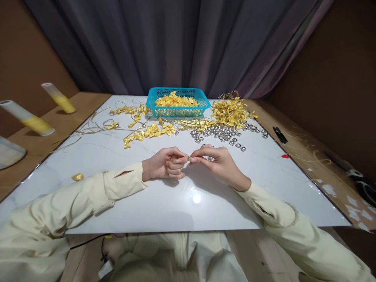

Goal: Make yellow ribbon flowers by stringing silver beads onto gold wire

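Over the middle of the white tabletop, my left hand (pixel 166 162) is closed with its fingers curled and its thumb pinching. My right hand (pixel 221 164) pinches with thumb and forefinger, its tips meeting those of the left. Whatever sits between the fingertips is too small to make out. Just beyond the hands lie many small shiny silver pieces (pixel 223 133), and one silver piece (pixel 210 158) is partly behind my right hand. A row of yellow ribbon pieces (pixel 149 132) lies past my left hand. Near my left forearm is a single yellow piece (pixel 77 177).
A blue basket (pixel 179 111) of yellow pieces stands at the back. Right of it is a heap of yellow ribbon pieces with cords (pixel 232 111). Gold cords (pixel 188 123) lie in front. Yellow-wound rolls (pixel 63 100) stand left; a black clip-like object (pixel 280 134) and scissors (pixel 364 184) lie right.
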{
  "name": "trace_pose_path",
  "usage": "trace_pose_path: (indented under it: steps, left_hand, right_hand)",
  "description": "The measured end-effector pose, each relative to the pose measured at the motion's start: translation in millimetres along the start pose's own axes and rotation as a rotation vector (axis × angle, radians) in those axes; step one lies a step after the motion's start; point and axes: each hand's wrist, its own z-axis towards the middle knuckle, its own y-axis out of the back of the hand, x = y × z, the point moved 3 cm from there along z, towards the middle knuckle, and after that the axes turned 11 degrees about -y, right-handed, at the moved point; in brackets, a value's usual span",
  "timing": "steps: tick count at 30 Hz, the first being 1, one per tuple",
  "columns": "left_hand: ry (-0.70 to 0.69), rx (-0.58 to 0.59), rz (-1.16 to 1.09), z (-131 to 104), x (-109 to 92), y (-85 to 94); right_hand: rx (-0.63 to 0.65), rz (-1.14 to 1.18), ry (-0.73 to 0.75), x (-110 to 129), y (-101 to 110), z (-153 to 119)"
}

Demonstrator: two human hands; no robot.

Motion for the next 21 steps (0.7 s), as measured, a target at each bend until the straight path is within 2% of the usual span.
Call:
trace_pose_path:
  steps: [16,21]
  left_hand:
    - [0.000,-0.011,0.022,-1.7,-1.1,-1.5]
    - [0.008,-0.011,0.040,-1.4,-1.0,-1.3]
  right_hand:
    - [-0.001,0.009,-0.009,-0.4,-0.3,-0.5]
    - [0.029,0.040,-0.058,-1.5,-0.6,0.3]
